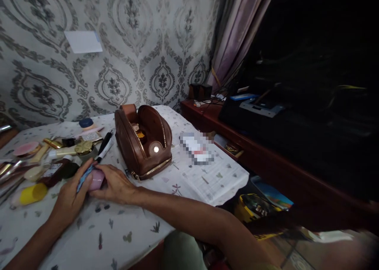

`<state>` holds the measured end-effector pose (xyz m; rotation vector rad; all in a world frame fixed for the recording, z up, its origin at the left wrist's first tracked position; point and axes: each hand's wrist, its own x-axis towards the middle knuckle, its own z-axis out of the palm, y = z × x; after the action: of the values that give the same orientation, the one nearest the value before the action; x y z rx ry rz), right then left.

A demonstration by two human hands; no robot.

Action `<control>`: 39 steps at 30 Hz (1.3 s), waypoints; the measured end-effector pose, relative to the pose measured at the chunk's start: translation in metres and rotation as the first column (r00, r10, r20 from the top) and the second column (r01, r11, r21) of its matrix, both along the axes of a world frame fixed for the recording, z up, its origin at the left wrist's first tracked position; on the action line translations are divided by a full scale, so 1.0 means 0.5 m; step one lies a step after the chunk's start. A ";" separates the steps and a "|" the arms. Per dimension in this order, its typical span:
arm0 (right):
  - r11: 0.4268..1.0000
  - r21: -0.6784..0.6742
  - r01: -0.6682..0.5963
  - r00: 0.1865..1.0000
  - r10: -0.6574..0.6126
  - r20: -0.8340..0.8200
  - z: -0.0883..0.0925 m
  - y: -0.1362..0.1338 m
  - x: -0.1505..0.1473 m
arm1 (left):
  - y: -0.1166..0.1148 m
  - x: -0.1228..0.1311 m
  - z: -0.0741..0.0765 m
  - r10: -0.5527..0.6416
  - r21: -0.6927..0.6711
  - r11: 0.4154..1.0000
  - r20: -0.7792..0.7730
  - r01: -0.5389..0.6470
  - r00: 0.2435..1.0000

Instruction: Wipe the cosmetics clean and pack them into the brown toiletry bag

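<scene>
My left hand [71, 195] pinching a blue item [84, 178] I can't identify from here, my right hand [117, 185] gripping a lilac container [97, 179] between both hands, open brown bag [126, 145] just beyond my right, cosmetics [55, 173] beyond my left

On my screen the room looks dim. The patterned wallpaper [130, 57] gets soft grey light — I can't tell from where. The right side is so black that I lose most of it. A tiny bright shine sits on the metal snap [156, 149] of the brown bag [126, 141], but its inside is dark. The small purple thing [97, 179] looks fuzzy. Little squares hide a flat thing [197, 148] — and the floor [288, 248] looks smeary.
</scene>
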<state>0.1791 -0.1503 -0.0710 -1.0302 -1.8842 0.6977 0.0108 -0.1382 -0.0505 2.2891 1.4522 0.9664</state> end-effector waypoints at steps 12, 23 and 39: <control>0.989 -0.139 0.039 0.999 -0.037 0.016 0.021 -0.008 0.004 | -0.025 0.004 -0.008 -0.090 0.290 0.950 -0.092 0.113 0.992; 0.949 -0.314 -0.035 0.968 -0.046 -0.246 -0.005 0.019 0.001 | -0.018 0.009 0.003 -0.078 0.185 0.980 -0.007 0.078 0.997; 0.861 -0.423 -0.283 0.713 -0.106 -0.693 0.031 0.005 0.004 | -0.024 0.002 0.005 -0.198 0.216 0.962 0.144 0.165 0.970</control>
<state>0.1810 -0.1479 -0.0556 -0.7952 -1.0872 1.4716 0.0117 -0.1504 -0.0482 2.3662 1.1001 1.2619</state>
